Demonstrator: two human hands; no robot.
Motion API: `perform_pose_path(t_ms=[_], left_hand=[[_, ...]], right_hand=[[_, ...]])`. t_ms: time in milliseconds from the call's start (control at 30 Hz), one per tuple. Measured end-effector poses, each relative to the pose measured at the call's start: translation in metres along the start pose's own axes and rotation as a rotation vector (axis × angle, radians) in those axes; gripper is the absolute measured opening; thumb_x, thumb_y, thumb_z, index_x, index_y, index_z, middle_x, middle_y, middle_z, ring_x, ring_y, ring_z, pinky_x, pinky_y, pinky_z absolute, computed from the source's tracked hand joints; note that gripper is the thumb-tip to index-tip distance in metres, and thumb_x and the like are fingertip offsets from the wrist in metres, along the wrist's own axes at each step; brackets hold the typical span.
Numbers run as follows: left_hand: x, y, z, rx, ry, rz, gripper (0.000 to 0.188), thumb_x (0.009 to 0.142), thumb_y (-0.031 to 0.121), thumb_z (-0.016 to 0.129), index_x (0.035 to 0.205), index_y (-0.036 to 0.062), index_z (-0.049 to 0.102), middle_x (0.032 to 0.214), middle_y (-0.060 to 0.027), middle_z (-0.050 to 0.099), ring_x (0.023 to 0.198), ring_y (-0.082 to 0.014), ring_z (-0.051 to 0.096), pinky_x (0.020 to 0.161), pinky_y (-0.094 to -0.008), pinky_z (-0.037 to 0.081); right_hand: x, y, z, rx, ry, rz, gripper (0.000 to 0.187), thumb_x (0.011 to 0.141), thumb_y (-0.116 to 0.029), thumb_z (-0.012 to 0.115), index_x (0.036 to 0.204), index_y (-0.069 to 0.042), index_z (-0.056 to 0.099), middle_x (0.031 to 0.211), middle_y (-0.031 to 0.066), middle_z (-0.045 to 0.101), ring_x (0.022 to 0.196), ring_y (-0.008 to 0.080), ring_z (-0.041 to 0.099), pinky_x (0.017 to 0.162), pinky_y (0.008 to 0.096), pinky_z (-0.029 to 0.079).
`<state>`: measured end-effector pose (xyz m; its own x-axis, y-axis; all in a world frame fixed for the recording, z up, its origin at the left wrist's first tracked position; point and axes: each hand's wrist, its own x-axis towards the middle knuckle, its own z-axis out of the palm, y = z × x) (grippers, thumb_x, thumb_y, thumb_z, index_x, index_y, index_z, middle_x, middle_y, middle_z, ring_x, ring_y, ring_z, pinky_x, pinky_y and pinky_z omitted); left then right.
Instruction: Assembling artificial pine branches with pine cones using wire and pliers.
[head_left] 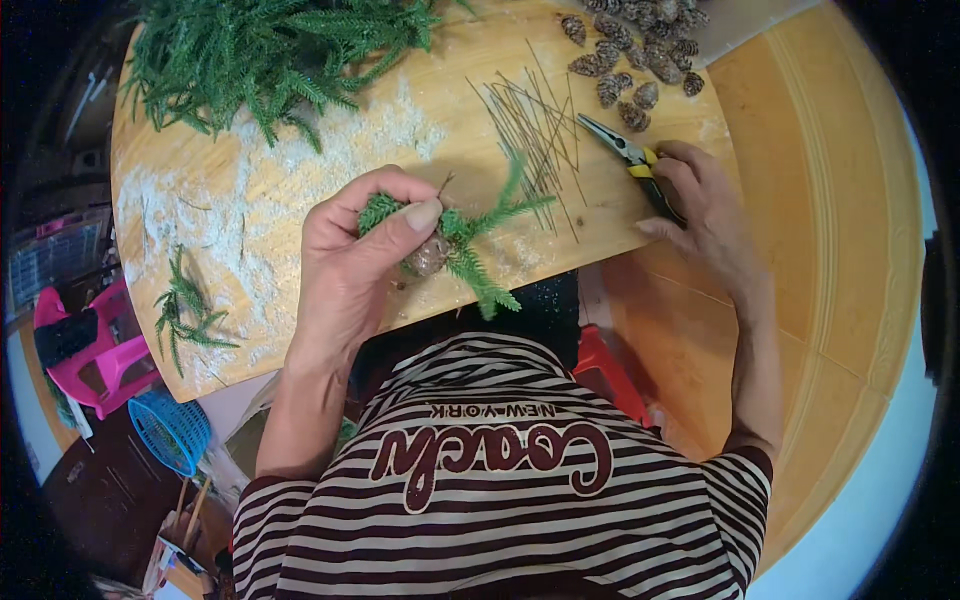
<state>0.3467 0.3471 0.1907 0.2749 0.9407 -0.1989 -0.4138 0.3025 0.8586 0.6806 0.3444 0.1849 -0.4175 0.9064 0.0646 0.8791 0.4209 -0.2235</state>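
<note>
My left hand (345, 240) is closed, pinching a small bunch of green artificial pine sprigs (488, 222) between thumb and fingers, over the table's near edge. A brown pine cone (428, 258) sits in the bunch under my thumb, partly hidden. A thin stem end sticks up above the thumb tip. At the right side of the table, my right hand (712, 205) is closed round the black and yellow handles of needle-nose pliers (630, 150). Their jaws point to the far left, beside several thin brown wires (530, 130) scattered on the table.
A big heap of green sprigs (270, 60) covers the wooden table's (275, 345) far left. Pine cones (650, 55) are piled at the far right. White flakes (225, 210) and a loose sprig (185, 310) lie on the left. Below stand a pink plastic chair (95, 365) and a blue basket (168, 432).
</note>
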Motion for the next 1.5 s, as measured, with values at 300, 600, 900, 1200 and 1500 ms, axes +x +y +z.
perform_pose_path(t_ms=[300,600,900,1200,1500], left_hand=[[-0.001,0.001,-0.006,-0.047,0.077,0.041,0.009,0.085,0.001,0.063,0.094,-0.0013,0.063,0.086,-0.0043,0.063,0.075,-0.0080,0.056,0.069,-0.0210,0.045],[-0.006,0.005,-0.010,-0.003,0.081,0.085,0.007,0.086,0.001,0.061,0.093,-0.0013,0.062,0.084,-0.0025,0.061,0.073,-0.0063,0.053,0.068,-0.0196,0.043],[0.000,0.001,-0.008,0.099,0.115,0.140,0.005,0.087,0.001,0.061,0.091,-0.0015,0.061,0.086,0.0009,0.055,0.077,-0.0050,0.049,0.072,-0.0182,0.040],[0.005,-0.003,-0.008,0.238,0.127,0.241,0.006,0.088,0.001,0.061,0.091,-0.0028,0.062,0.088,-0.0009,0.056,0.078,-0.0058,0.050,0.072,-0.0184,0.040],[0.004,-0.004,-0.003,0.216,0.132,0.185,0.006,0.088,0.002,0.060,0.092,-0.0025,0.062,0.085,-0.0006,0.058,0.074,-0.0064,0.053,0.069,-0.0193,0.043]], right_hand=[[0.000,0.005,0.006,-0.049,-0.057,-0.074,0.037,0.076,-0.015,0.070,0.104,0.001,0.052,0.118,0.0187,0.050,0.108,0.0359,0.049,0.091,0.0410,0.043],[0.001,0.003,0.012,-0.015,-0.006,-0.046,0.031,0.077,-0.014,0.070,0.100,0.001,0.054,0.115,0.0191,0.050,0.106,0.0358,0.050,0.090,0.0421,0.043],[-0.008,0.006,0.015,-0.115,0.049,-0.016,0.024,0.078,-0.008,0.067,0.096,0.002,0.055,0.114,0.0186,0.049,0.105,0.0354,0.049,0.088,0.0402,0.044],[-0.016,0.005,0.012,0.298,-0.002,0.327,0.025,0.076,-0.001,0.066,0.097,0.001,0.054,0.109,0.0166,0.048,0.104,0.0315,0.049,0.087,0.0369,0.044],[-0.015,-0.069,-0.012,0.321,0.148,0.013,0.031,0.066,-0.001,0.060,0.096,0.000,0.055,0.107,0.0197,0.048,0.096,0.0332,0.052,0.085,0.0383,0.043]])
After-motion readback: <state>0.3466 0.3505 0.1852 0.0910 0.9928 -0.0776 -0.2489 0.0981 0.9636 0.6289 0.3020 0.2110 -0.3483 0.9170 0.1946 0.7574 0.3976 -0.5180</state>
